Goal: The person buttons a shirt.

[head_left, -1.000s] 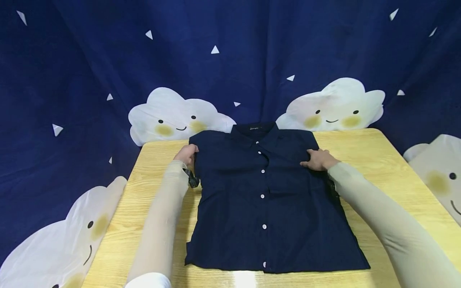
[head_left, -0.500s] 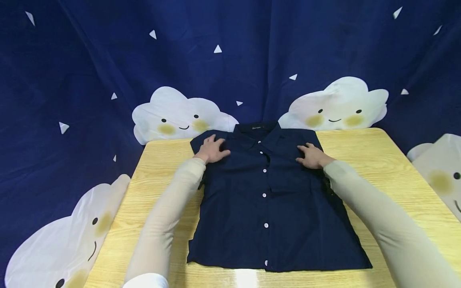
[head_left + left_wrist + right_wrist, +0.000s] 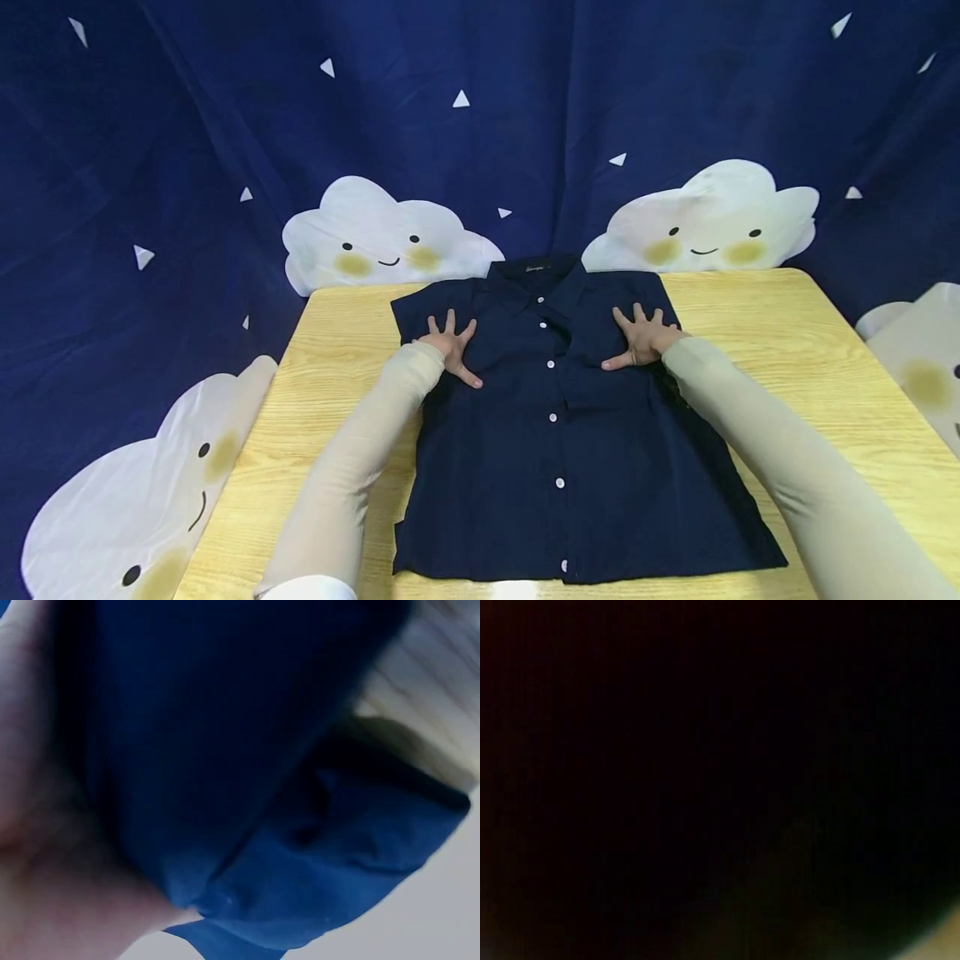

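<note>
A dark navy short-sleeved shirt [image 3: 495, 467] with a collar and a row of white buttons lies front up on the table, its collar at the far edge. My left hand [image 3: 452, 346] rests on the chest of the shirt near the left sleeve, fingers spread. On the other side of the buttons, my right hand [image 3: 643, 337] lies on the chest with its fingers spread too. In the left wrist view, navy cloth [image 3: 217, 735] fills most of the picture beside the hand. The right wrist view is almost wholly dark.
The light wooden table [image 3: 330, 358] shows on both sides of the shirt. Behind it hangs a dark blue curtain [image 3: 420, 50] printed with white triangles and smiling clouds [image 3: 712, 217].
My left hand has moved from the shirt's left sleeve edge onto its chest, then slightly nearer. The right hand has shifted a little inward, its fingers now spread. The shirt's hem sits slightly nearer.
</note>
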Motion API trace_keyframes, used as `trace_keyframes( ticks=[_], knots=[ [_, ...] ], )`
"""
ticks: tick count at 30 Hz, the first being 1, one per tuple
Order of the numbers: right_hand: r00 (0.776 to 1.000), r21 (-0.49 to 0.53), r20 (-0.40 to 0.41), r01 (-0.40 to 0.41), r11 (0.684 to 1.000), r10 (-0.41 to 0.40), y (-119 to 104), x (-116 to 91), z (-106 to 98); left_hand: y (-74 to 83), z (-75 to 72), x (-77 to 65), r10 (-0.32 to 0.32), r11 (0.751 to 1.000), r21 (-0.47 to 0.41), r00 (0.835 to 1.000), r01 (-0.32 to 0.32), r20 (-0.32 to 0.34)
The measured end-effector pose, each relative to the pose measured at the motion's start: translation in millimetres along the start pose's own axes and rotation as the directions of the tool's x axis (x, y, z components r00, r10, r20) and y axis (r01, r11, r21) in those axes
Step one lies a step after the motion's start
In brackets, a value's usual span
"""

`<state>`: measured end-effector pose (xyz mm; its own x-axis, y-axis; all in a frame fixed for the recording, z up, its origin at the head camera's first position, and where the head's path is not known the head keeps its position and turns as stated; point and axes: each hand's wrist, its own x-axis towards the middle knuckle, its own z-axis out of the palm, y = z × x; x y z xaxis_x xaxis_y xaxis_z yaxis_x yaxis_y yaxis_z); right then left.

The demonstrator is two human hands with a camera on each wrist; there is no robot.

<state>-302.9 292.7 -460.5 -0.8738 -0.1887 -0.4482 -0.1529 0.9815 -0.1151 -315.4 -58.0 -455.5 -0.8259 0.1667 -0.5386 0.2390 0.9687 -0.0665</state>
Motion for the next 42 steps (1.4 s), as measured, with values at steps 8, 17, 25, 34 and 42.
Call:
trace_keyframes(
  ticks=[8, 17, 25, 34, 42],
  knots=[
    [0.999, -0.005, 0.040, -0.027, 1.000, 0.027, -5.7, 0.8, -0.1, -4.0, -1.2, -0.6, 0.006, 1.000, -0.003, 1.000, -0.006, 0.007],
    [0.995, 0.048, 0.089, -0.038, 0.998, 0.034, -3.0, 8.8, -9.7, 3.5, -19.6, -8.9, -0.005, 0.999, 0.036, 1.000, 0.005, -0.006],
    [0.992, 0.074, -0.120, 0.035, 0.997, -0.026, -28.3, 24.0, -20.7, 47.2, -37.6, -2.0, 0.090, 0.995, -0.051, 0.996, -0.090, -0.009],
    [0.999, 0.058, -0.030, -0.023, 0.998, 0.024, -54.7, 34.7, -14.5, 65.8, -16.3, 7.8, -0.020, 0.997, -0.078, 0.996, 0.013, -0.084],
    [0.999, 0.054, -0.042, -0.023, 0.998, 0.025, -41.5, 36.8, -8.1, 63.6, -7.2, 12.4, -0.005, 0.998, -0.070, 0.996, -0.001, -0.088]
  ],
)
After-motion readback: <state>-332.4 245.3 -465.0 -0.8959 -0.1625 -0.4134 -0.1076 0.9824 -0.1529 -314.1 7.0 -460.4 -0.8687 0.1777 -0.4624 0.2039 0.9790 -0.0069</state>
